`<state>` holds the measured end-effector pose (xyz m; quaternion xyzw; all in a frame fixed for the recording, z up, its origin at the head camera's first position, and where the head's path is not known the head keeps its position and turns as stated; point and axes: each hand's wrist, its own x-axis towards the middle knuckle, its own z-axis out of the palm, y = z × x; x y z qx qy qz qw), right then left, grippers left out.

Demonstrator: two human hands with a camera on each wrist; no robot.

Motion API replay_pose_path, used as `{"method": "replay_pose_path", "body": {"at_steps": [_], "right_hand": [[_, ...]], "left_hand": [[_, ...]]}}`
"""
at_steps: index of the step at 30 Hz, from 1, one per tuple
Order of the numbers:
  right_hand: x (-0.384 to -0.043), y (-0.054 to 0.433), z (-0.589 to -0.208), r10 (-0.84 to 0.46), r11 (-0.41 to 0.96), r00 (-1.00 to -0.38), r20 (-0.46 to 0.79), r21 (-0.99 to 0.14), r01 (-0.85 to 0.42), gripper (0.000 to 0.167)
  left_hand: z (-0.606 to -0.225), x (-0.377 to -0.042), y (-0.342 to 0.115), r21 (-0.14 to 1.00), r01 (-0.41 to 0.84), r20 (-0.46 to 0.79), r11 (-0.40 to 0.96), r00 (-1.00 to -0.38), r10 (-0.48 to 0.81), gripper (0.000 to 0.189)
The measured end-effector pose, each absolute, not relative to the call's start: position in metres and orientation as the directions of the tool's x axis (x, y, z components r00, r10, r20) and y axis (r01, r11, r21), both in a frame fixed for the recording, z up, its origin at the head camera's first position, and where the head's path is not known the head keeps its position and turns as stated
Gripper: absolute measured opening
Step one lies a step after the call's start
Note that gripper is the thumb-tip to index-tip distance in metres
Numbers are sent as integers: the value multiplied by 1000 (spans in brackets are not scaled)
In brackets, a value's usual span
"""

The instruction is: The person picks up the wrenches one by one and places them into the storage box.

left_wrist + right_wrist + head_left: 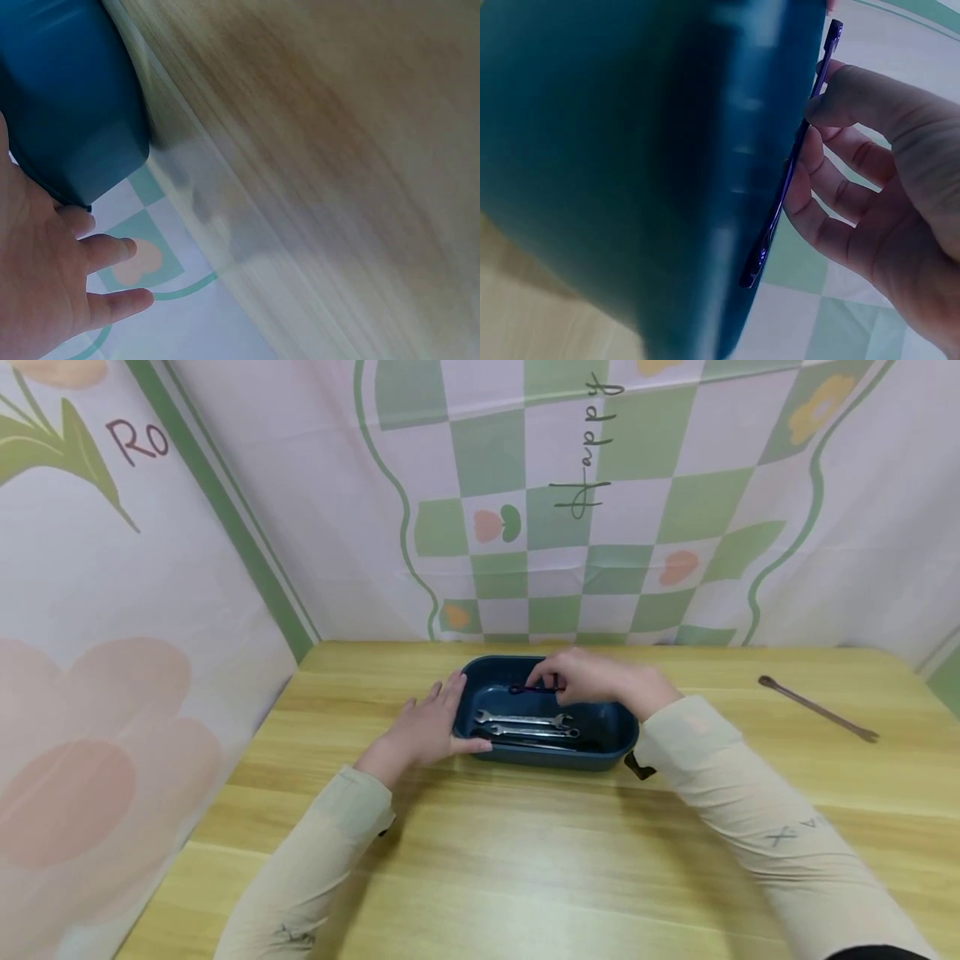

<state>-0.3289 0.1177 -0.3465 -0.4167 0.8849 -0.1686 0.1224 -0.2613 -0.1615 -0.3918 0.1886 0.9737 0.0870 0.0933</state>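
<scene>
A dark blue rectangular bin (555, 760) (67, 90) stands on the wooden table. My left hand (427, 727) (41, 270) rests against its left end, fingers straight and spread, thumb lying over the front rim. Over the bin's back half, my right hand (585, 677) (889, 180) pinches a shiny purple wrench (536, 690) (776, 206) between thumb and fingers. Two silver wrenches, an upper one (525, 720) and a lower one (536, 732), lie side by side in the bin. A long dark thing along its front wall is too dim to name.
To the right on the table (510, 868) lies a brownish, copper-coloured wrench (817, 708), slanting. A patterned cloth (495, 460) hangs behind the table's back edge, and another cloth (150, 593) hangs at the left.
</scene>
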Motion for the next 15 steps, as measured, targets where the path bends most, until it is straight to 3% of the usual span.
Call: {"method": "replay_pose_path", "body": {"at_steps": [15], "right_hand": [[-330, 106, -362, -746, 640, -650, -144, -424, -641, 48]], "left_hand": [[-391, -261, -161, 212, 348, -149, 913, -912, 382, 122]]}}
